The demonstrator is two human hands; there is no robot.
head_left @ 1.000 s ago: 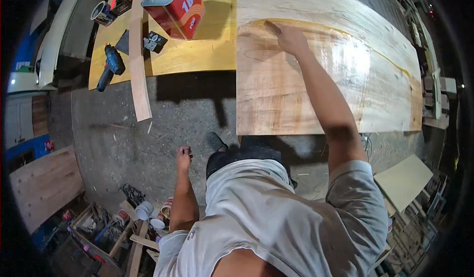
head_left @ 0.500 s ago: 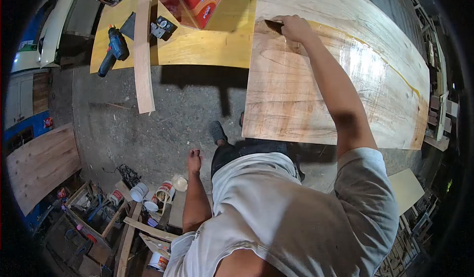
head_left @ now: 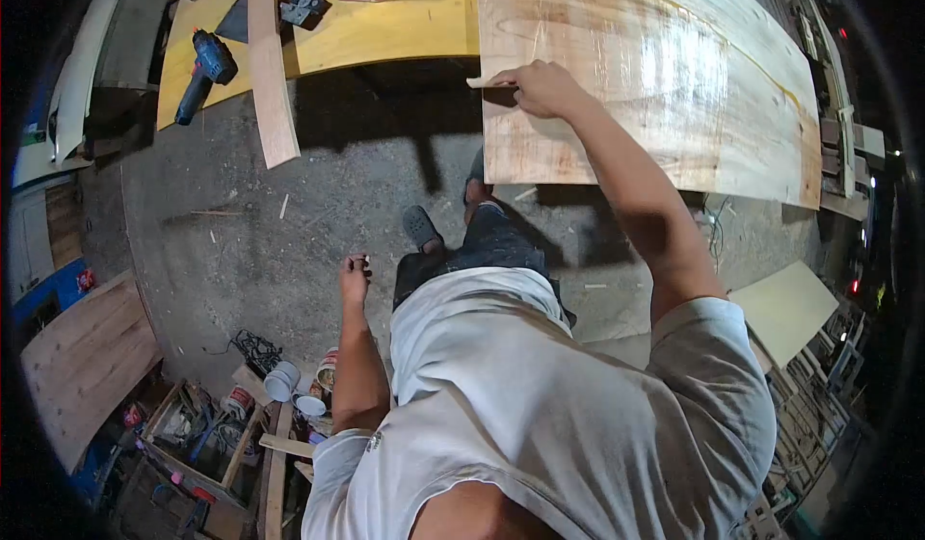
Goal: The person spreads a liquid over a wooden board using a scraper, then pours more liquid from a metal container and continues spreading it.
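Scraper (head_left: pixel 501 85), one, held in the narrow grip of the right hand (head_left: pixel 546 90) at the left edge of the panel (head_left: pixel 578 145), pointing left, visible length running sideways. Single flat sheet of grained wood, glossy, streaked. Left of the panel: one left hand (head_left: pixel 355 278), loosely curled, contents impossible to tell; one drill (head_left: pixel 214 58) and one long, straight wooden strip (head_left: pixel 272 78) on a yellow bench (head_left: pixel 405 34).

Right hand (head_left: pixel 544 89) clenched, arm (head_left: pixel 641 184) stretched forward; left hand (head_left: pixel 355 275) hangs low, seemingly half-curled
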